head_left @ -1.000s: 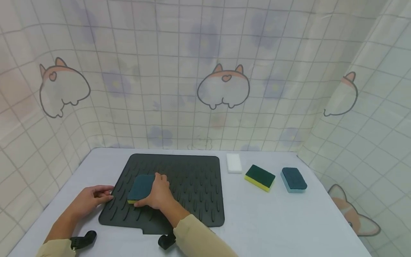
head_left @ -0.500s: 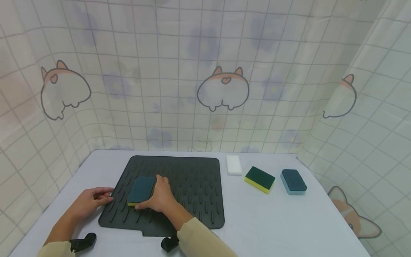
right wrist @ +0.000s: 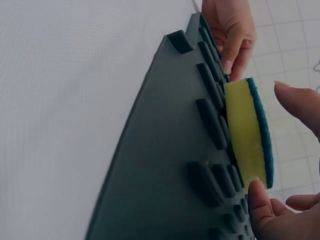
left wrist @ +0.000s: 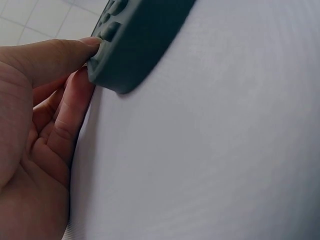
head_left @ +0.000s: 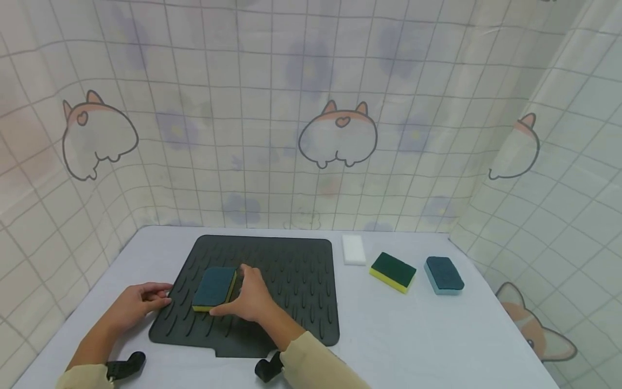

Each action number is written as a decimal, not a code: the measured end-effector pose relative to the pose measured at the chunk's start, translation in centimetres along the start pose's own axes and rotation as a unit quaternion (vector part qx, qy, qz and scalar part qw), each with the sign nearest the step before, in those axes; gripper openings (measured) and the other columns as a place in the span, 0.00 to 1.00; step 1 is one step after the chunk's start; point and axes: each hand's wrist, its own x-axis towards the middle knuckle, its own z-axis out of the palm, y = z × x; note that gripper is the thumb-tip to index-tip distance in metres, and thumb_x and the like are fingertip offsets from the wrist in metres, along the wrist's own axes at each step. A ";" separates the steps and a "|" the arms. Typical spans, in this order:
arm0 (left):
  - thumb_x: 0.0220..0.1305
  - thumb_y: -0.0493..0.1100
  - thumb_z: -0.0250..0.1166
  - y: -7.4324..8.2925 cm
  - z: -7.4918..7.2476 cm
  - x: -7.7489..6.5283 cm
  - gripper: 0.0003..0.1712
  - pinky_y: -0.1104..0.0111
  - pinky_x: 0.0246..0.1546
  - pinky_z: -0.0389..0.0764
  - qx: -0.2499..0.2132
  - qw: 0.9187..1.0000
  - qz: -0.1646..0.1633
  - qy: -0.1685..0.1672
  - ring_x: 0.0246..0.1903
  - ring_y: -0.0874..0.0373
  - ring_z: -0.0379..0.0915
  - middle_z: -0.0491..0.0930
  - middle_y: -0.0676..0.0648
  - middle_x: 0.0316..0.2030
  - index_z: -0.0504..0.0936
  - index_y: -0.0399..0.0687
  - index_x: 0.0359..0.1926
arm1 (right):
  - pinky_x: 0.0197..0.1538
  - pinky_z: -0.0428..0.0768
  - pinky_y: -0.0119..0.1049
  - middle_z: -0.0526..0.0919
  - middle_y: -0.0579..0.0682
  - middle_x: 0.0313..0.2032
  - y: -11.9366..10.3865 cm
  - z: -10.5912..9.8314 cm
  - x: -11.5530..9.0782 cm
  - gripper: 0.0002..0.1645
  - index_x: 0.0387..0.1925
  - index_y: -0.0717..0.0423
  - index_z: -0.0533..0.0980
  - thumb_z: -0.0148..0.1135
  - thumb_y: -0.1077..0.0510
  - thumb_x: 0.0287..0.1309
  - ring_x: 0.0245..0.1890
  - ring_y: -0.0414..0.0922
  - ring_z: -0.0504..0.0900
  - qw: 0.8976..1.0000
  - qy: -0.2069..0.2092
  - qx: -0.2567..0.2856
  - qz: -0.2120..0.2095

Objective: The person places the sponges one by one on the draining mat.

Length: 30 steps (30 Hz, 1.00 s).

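While the table holds a mat, gridded fabric hangs behind.

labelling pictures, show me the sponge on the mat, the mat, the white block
Sponge (head_left: 214, 286): head view, middle of its dark top
Mat (head_left: 291, 275): head view, ribbed right side
White block (head_left: 354, 250): head view, top face

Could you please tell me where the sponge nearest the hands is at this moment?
In the head view, the sponge lies on the left part of the dark mat, between the left hand and the right hand.
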 end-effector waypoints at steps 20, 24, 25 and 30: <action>0.66 0.47 0.71 0.3 0.0 -0.2 0.32 0.70 0.31 0.74 0.002 1.000 0.014 0.002 0.35 0.62 0.72 0.83 0.47 0.39 0.77 0.30 0.63 | 0.52 0.83 0.42 0.68 0.51 0.71 1.6 -3.7 -1.6 0.63 0.79 0.49 0.56 0.83 0.48 0.48 0.54 0.46 0.82 0.992 -0.023 0.122 -0.036; 0.66 0.49 0.71 0.5 -0.1 -0.3 0.33 0.69 0.31 0.74 0.002 1.000 0.010 -0.003 0.35 0.61 0.72 0.83 0.47 0.39 0.77 0.30 0.64 | 0.51 0.83 0.41 0.69 0.49 0.71 2.0 -4.6 -2.1 0.62 0.79 0.48 0.55 0.82 0.49 0.49 0.51 0.43 0.81 0.989 -0.026 0.137 -0.042; 0.67 0.49 0.71 0.5 -0.1 -0.3 0.33 0.69 0.31 0.74 0.002 1.000 0.008 -0.004 0.35 0.61 0.72 0.83 0.47 0.40 0.76 0.30 0.64 | 0.50 0.83 0.41 0.69 0.48 0.70 2.2 -4.8 -2.2 0.62 0.79 0.48 0.55 0.82 0.49 0.49 0.50 0.42 0.81 0.989 -0.027 0.138 -0.044; 0.67 0.50 0.70 0.6 -0.1 -0.3 0.34 0.68 0.30 0.74 0.003 1.000 -0.001 -0.006 0.36 0.60 0.72 0.82 0.47 0.40 0.75 0.31 0.65 | 0.49 0.82 0.39 0.69 0.47 0.70 2.9 -5.7 -2.8 0.62 0.79 0.45 0.55 0.82 0.46 0.50 0.49 0.40 0.80 0.990 -0.026 0.135 -0.041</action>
